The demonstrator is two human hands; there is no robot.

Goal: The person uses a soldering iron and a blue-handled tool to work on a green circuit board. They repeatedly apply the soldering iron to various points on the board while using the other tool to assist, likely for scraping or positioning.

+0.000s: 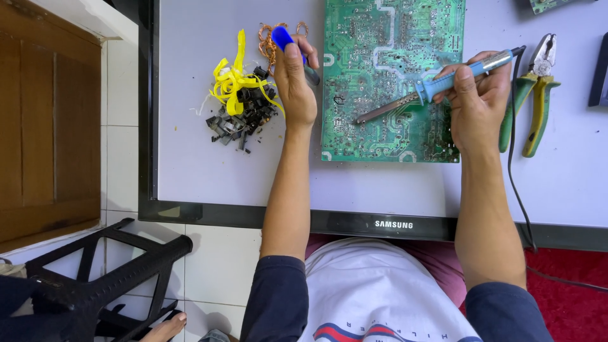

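Observation:
A large green circuit board lies on a white panel in front of me. My right hand grips a soldering iron with a blue handle; its metal tip rests on the board near the middle. My left hand is closed around a blue-topped tool at the board's left edge. Most of that tool is hidden behind my fingers.
A heap of small black parts with yellow tape strips and copper wire coils lies left of my left hand. Green-handled pliers lie right of the board. The iron's black cord runs off the panel. A black stool stands lower left.

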